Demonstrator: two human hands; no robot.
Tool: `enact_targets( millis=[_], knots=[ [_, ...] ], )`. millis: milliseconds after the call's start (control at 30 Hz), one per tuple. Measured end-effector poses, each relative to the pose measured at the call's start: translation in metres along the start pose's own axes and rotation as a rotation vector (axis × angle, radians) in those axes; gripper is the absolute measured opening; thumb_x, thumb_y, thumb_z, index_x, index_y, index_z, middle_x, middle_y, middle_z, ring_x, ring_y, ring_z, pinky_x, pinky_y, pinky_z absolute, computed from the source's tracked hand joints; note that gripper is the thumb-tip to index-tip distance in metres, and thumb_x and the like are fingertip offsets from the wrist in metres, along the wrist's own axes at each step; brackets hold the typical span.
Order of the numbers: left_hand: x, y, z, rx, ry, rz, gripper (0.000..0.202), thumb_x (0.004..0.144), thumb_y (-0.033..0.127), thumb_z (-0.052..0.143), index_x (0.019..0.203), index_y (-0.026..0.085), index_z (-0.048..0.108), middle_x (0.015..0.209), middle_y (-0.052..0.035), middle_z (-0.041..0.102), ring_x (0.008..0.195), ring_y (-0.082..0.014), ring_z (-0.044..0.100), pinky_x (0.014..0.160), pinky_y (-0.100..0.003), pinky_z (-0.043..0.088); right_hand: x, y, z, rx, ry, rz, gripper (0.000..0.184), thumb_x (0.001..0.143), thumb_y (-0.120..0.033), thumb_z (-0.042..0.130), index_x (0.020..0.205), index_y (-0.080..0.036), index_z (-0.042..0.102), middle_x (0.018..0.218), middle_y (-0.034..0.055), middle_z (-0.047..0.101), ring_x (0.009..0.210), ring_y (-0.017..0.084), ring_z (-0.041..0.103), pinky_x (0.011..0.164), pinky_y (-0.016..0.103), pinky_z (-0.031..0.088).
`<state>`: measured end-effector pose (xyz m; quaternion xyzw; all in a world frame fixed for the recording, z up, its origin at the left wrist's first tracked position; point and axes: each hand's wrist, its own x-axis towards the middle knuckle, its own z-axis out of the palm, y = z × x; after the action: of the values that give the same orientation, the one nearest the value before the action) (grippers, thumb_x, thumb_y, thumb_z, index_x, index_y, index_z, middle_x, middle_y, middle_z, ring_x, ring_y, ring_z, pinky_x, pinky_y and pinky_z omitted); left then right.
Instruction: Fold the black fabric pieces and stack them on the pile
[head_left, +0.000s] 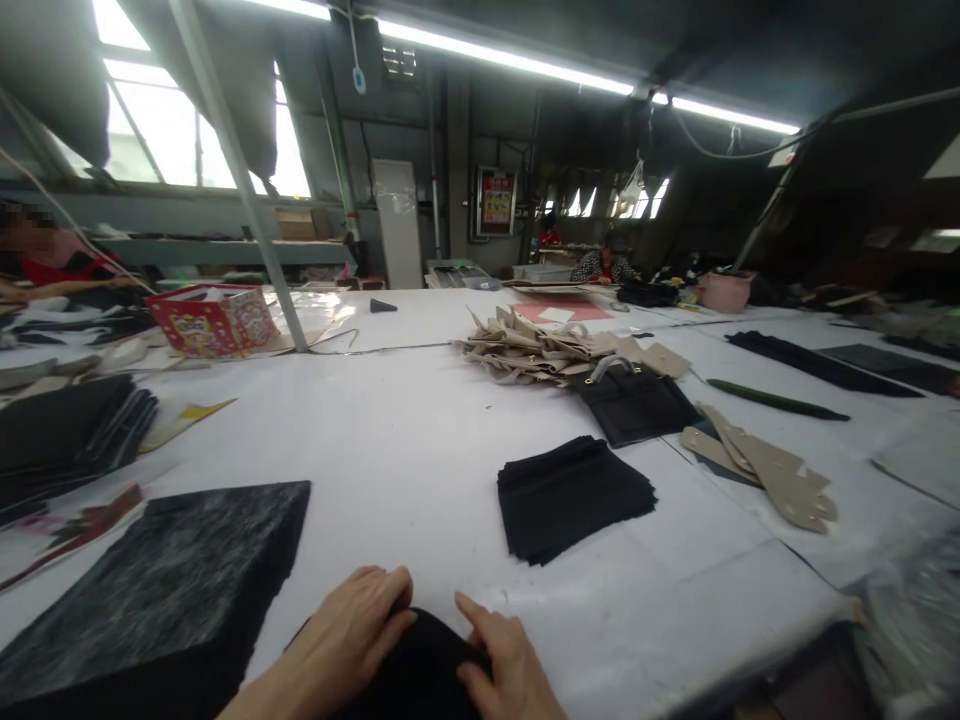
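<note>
At the bottom edge of the view both my hands rest on a piece of black fabric (427,665) that lies on the white table (405,430). My left hand (352,630) lies on its left part, fingers curled over the fabric's top edge. My right hand (499,660) presses on its right part, index finger stretched forward and thumb bent onto the cloth. Most of the fabric is cut off by the frame.
A thick stack of dark grey felt (161,590) lies left of my hands. A stack of black squares (574,495) sits ahead right, then a black bag (637,405), beige cut pieces (540,350), beige strips (765,465). Black stacks (67,430) at left. Other people work at far left and back.
</note>
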<state>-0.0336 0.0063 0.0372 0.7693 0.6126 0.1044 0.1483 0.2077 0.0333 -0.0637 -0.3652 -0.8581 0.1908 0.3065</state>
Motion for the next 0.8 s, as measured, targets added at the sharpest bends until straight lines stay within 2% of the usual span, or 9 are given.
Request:
enact_targets(
  millis=[67, 167, 267, 367, 433, 533, 667, 767, 800],
  knots=[
    [0.013, 0.008, 0.001, -0.090, 0.002, -0.027, 0.013, 0.092, 0.026, 0.049, 0.102, 0.024, 0.056, 0.095, -0.0027, 0.067, 0.090, -0.0205, 0.063, 0.079, -0.031, 0.046, 0.001, 0.023, -0.024, 0.058, -0.034, 0.098, 0.065, 0.075, -0.008, 0.052, 0.137, -0.028, 0.049, 0.107, 0.0030, 0.068, 0.093, 0.019, 0.065, 0.084, 0.032, 0.052],
    [0.053, 0.024, 0.008, -0.242, 0.010, -0.039, 0.015, 0.089, 0.025, 0.052, 0.101, 0.024, 0.060, 0.094, -0.0008, 0.069, 0.089, -0.0184, 0.064, 0.078, -0.029, 0.047, 0.030, 0.063, -0.087, -0.009, -0.088, 0.179, 0.051, 0.079, -0.010, 0.051, 0.126, -0.028, 0.061, 0.107, 0.0019, 0.069, 0.094, 0.019, 0.066, 0.083, 0.030, 0.051],
    [0.110, 0.048, 0.018, -0.357, 0.082, -0.050, 0.011, 0.089, 0.025, 0.052, 0.088, 0.022, 0.063, 0.085, 0.0000, 0.069, 0.082, -0.0172, 0.064, 0.076, -0.029, 0.048, 0.079, 0.105, -0.152, -0.290, -0.161, 0.150, 0.043, 0.081, -0.008, 0.050, 0.116, -0.025, 0.067, 0.110, 0.0048, 0.069, 0.102, 0.020, 0.063, 0.091, 0.034, 0.046],
    [0.168, 0.072, 0.030, -0.310, 0.281, -0.072, 0.007, 0.087, 0.023, 0.056, 0.084, 0.021, 0.063, 0.095, -0.0038, 0.068, 0.094, -0.0206, 0.062, 0.085, -0.036, 0.048, 0.128, 0.143, -0.188, -0.594, -0.201, 0.197, 0.038, 0.079, -0.005, 0.050, 0.104, -0.024, 0.072, 0.101, 0.0052, 0.070, 0.098, 0.020, 0.063, 0.088, 0.033, 0.042],
    [0.201, 0.082, 0.037, -0.268, 0.369, -0.077, 0.005, 0.084, 0.020, 0.059, 0.081, 0.019, 0.062, 0.114, -0.0089, 0.064, 0.110, -0.0255, 0.056, 0.094, -0.043, 0.045, 0.152, 0.164, -0.192, -0.671, -0.165, 0.235, 0.037, 0.080, -0.003, 0.049, 0.102, -0.022, 0.072, 0.096, 0.0072, 0.070, 0.095, 0.021, 0.062, 0.085, 0.033, 0.040],
    [0.236, 0.083, 0.049, -0.261, 0.378, -0.111, 0.005, 0.083, 0.015, 0.057, 0.079, 0.017, 0.059, 0.130, -0.0153, 0.055, 0.122, -0.0309, 0.049, 0.100, -0.051, 0.040, 0.175, 0.188, -0.178, -0.722, -0.086, 0.267, 0.040, 0.082, -0.005, 0.045, 0.110, -0.020, 0.070, 0.103, 0.0113, 0.068, 0.100, 0.022, 0.059, 0.086, 0.034, 0.039],
    [0.254, 0.071, 0.057, -0.258, 0.307, -0.203, 0.008, 0.085, 0.016, 0.052, 0.088, 0.016, 0.058, 0.109, -0.0166, 0.062, 0.105, -0.0288, 0.056, 0.091, -0.050, 0.046, 0.182, 0.209, -0.146, -0.695, -0.016, 0.277, 0.049, 0.085, -0.009, 0.041, 0.129, -0.020, 0.060, 0.130, 0.0119, 0.059, 0.121, 0.025, 0.050, 0.098, 0.039, 0.037],
    [0.254, 0.066, 0.059, -0.258, 0.261, -0.254, 0.016, 0.086, 0.024, 0.055, 0.099, 0.016, 0.059, 0.105, -0.0143, 0.064, 0.104, -0.0274, 0.056, 0.092, -0.044, 0.046, 0.177, 0.226, -0.129, -0.592, 0.014, 0.251, 0.048, 0.088, -0.012, 0.035, 0.128, -0.015, 0.061, 0.131, 0.0167, 0.058, 0.124, 0.030, 0.050, 0.099, 0.045, 0.037],
    [0.254, 0.065, 0.059, -0.258, 0.256, -0.267, 0.023, 0.086, 0.028, 0.056, 0.106, 0.017, 0.058, 0.108, -0.0134, 0.064, 0.106, -0.0265, 0.056, 0.094, -0.042, 0.046, 0.177, 0.233, -0.124, -0.545, 0.093, 0.208, 0.045, 0.090, -0.015, 0.035, 0.124, -0.013, 0.065, 0.128, 0.0200, 0.059, 0.123, 0.031, 0.051, 0.097, 0.045, 0.037]
  ],
)
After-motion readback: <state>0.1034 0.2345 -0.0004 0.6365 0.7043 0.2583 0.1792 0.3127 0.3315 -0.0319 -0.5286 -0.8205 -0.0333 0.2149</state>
